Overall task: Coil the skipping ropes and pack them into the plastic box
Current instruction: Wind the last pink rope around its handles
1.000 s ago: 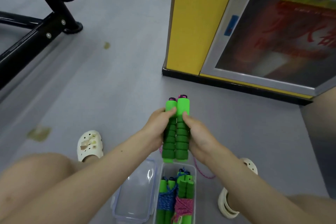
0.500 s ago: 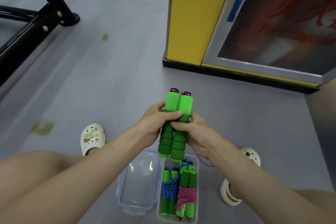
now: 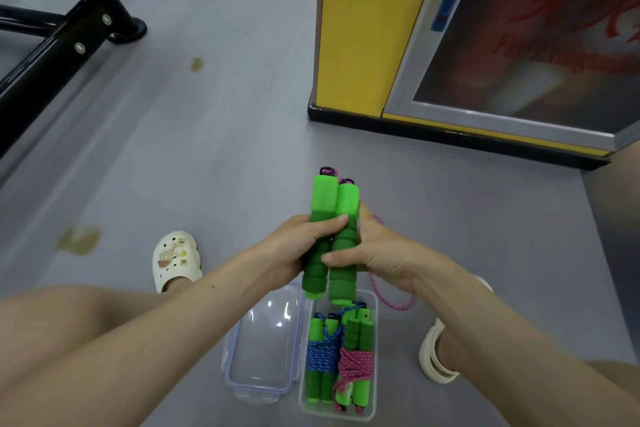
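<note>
In the head view, both hands hold one pair of green foam handles (image 3: 325, 201) upright, side by side, just above the far end of the plastic box (image 3: 373, 407). The left hand (image 3: 294, 248) wraps the pair from its side, thumb laid across the front at mid-length. The right hand (image 3: 379, 255) clasps them lower down, thumb pressed on the ribbed part and fingers hidden behind. Neither hand has any slack; both are closed firmly on the handles.

The loose pink cord (image 3: 393, 303) trails from behind the right hand and loops down to the floor just beside the box's right wall.

The handles look light and squashy, their ribbed foam giving good purchase, so the middle ribs seem the best place to hold. The cord looks thin, limp and braided. It will probably sag and spring loose unless it is wound tightly round the held pair and its end tucked in.

Counted:
- Two handles and one uncoiled cord are in hand.
- Two finished bundles lie lengthwise in the box, the blue-wound bundle (image 3: 322, 357) on the left and the pink-wound bundle (image 3: 355, 366) touching it on the right. Each has two green handles.
- One clear lid (image 3: 265, 350) lies against the box's left wall.
- Two white clogs (image 3: 176, 258) sit well out to either side of the box.
</note>
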{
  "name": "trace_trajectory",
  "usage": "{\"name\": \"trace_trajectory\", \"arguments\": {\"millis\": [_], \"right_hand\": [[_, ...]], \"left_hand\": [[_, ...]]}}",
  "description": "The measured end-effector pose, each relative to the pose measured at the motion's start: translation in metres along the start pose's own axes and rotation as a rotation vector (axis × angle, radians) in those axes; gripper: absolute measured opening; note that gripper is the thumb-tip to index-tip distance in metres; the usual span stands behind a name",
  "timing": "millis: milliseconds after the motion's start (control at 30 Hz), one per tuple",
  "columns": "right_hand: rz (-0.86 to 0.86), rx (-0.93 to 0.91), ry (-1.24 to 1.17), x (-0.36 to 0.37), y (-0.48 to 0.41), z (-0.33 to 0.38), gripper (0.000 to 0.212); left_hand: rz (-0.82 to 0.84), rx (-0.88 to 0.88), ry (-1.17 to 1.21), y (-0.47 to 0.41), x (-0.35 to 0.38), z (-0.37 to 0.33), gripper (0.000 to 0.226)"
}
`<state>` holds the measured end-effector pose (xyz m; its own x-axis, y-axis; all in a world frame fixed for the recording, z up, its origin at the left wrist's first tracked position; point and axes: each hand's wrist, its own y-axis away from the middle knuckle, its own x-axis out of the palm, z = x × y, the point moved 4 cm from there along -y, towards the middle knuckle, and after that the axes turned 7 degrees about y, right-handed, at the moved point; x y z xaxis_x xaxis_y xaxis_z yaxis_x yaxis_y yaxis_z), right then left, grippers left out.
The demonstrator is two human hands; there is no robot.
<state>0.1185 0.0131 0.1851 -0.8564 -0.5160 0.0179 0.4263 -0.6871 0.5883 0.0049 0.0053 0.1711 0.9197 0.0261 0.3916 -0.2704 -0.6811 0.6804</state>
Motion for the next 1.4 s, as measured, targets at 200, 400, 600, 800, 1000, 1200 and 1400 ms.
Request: {"name": "trace_trajectory", "arguments": {"millis": [200, 400, 600, 800, 1000, 1200, 1400], "right_hand": [[-0.172, 0.105, 0.455, -0.035, -0.007, 0.009, 0.049], [-0.347, -0.068, 0.400, -0.033, -0.020, -0.001, 0.041], [-0.479, -0.217, 0.282, -0.037, -0.019, 0.007, 0.016], [-0.388, -0.188, 0.051, -0.035, -0.027, 0.000, 0.037], [-0.258, -0.223, 0.203, -0.024, -0.036, 0.002, 0.020], [-0.326, -0.102, 0.406, -0.037, -0.041, -0.010, 0.016], [-0.362, -0.056, 0.432, -0.054, -0.033, -0.015, 0.026]], "left_hand": [[0.002, -0.019, -0.006, 0.007, -0.007, -0.008, 0.028], [0.143, -0.102, -0.028, 0.016, -0.001, -0.006, 0.038], [0.166, -0.084, -0.118, 0.016, -0.006, -0.005, 0.043], [0.185, -0.095, -0.083, 0.018, -0.010, -0.004, 0.039], [0.181, -0.122, 0.005, 0.022, -0.011, -0.004, 0.033], [-0.084, 0.005, 0.195, 0.014, -0.039, -0.018, 0.016], [-0.476, 0.184, 0.410, 0.004, -0.101, -0.033, 0.028]]}}
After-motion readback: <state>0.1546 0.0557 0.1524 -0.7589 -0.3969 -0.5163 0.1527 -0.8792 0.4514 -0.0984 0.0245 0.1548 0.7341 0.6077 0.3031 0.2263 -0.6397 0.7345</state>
